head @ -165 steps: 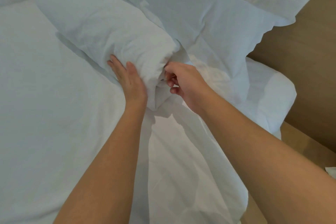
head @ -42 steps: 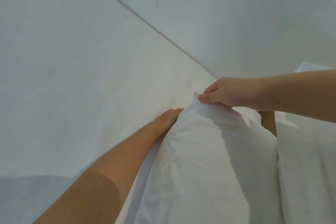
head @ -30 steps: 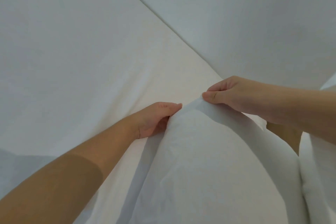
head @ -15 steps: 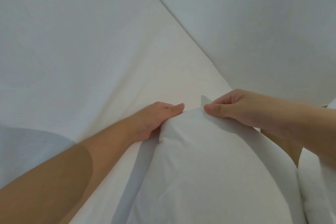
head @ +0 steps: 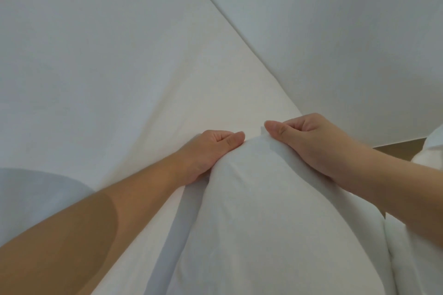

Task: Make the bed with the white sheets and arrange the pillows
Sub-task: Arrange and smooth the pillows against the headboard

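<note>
Pillow [head: 275, 211], far end between left hand [head: 208, 151] and right hand [head: 309, 143] fingers [head: 296, 123].

1 head-worn view, angled forward and down, close over pillow [head: 275, 211]

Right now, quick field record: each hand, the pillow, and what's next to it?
left hand: grips the pillow's far end, left side
right hand: pinches the pillow's far corner flap
pillow: white, far end held between both hands
second pillow: white, beside it on the right, partly out of frame
sheet: white, smooth, under the pillow
</note>
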